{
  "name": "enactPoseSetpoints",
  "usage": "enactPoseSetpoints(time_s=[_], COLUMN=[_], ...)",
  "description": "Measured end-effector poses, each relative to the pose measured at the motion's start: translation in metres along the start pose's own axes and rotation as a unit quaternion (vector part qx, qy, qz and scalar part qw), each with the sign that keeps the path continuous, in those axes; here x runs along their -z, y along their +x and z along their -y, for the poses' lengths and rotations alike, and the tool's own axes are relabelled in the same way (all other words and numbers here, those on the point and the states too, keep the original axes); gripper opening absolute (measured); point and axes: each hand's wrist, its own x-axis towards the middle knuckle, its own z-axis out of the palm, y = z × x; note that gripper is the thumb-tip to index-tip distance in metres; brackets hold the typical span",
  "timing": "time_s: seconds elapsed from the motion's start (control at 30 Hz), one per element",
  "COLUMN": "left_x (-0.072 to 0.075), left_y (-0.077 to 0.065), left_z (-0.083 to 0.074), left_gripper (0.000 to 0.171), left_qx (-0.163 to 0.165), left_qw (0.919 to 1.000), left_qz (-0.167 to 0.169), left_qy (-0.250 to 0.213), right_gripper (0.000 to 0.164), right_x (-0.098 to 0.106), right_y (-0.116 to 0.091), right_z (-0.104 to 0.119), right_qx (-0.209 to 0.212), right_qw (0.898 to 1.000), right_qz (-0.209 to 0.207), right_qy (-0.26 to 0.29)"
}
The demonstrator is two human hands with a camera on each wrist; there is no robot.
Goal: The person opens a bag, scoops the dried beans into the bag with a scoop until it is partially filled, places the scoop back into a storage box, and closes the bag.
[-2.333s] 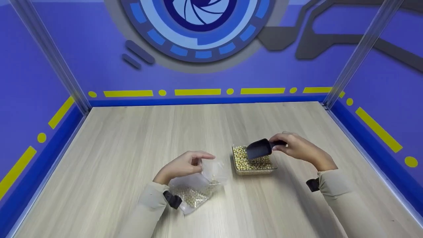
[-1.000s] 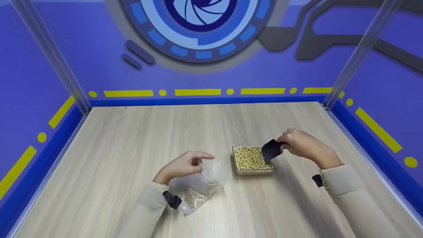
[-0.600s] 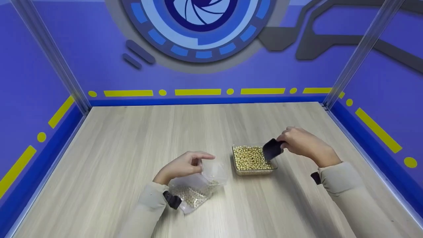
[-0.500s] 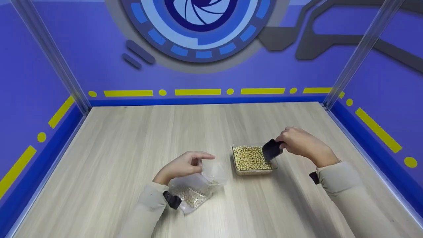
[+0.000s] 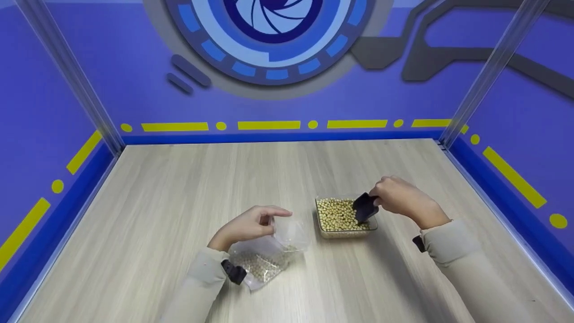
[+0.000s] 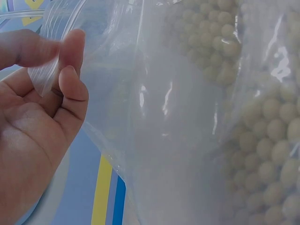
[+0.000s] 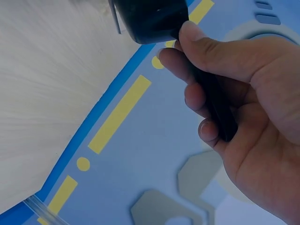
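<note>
My right hand (image 5: pixel 399 196) grips the handle of a black scoop (image 5: pixel 365 208), its fingers wrapped around it in the right wrist view. The scoop tilts downward, its front edge among the pale yellow round beans (image 5: pixel 335 215) of a clear rectangular container (image 5: pixel 345 234). To the left, my left hand (image 5: pixel 245 224) pinches the zip edge of a clear plastic bag (image 5: pixel 290 231) between thumb and fingers, holding its mouth up. More such beans (image 6: pixel 262 154) lie in the lower part of the bag, which rests on the table. How full the scoop is cannot be seen.
The container stands just right of the bag on a light wood-grain table (image 5: pixel 215 179). Blue panels (image 5: pixel 287 107) with yellow markings enclose the table at the back and both sides. Clear corner posts (image 5: pixel 484 76) rise at the back corners.
The right hand first drew the scoop rightward across the container and tipped it downward; lately it has moved slightly left and lower into the beans. The left hand and bag stay put.
</note>
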Motion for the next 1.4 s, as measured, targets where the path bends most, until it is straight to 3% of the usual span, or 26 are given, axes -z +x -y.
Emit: enactPoseSetpoints(time_s=[0.93,1.17,1.4], left_x=[0.000,0.001,-0.002], left_y=[-0.002,-0.011,-0.004], left_z=[0.000,-0.031,-0.009], left_gripper=[0.047,0.045,0.046], left_qx=[0.005,-0.009,-0.004], left_qw=[1.0000,0.9999,0.9995], left_qz=[-0.002,-0.006,-0.014], left_qy=[0.001,0.011,0.030], right_gripper=[0.007,0.009,0.015], right_x=[-0.019,-0.025,-0.040], right_y=[0.000,-0.002,-0.008], right_z=[-0.009,-0.010,-0.016], right_qx=[0.007,0.008,0.010], right_qw=[0.998,0.997,0.990], right_qz=[0.013,-0.002,-0.001], right_qy=[0.065,0.074,0.142])
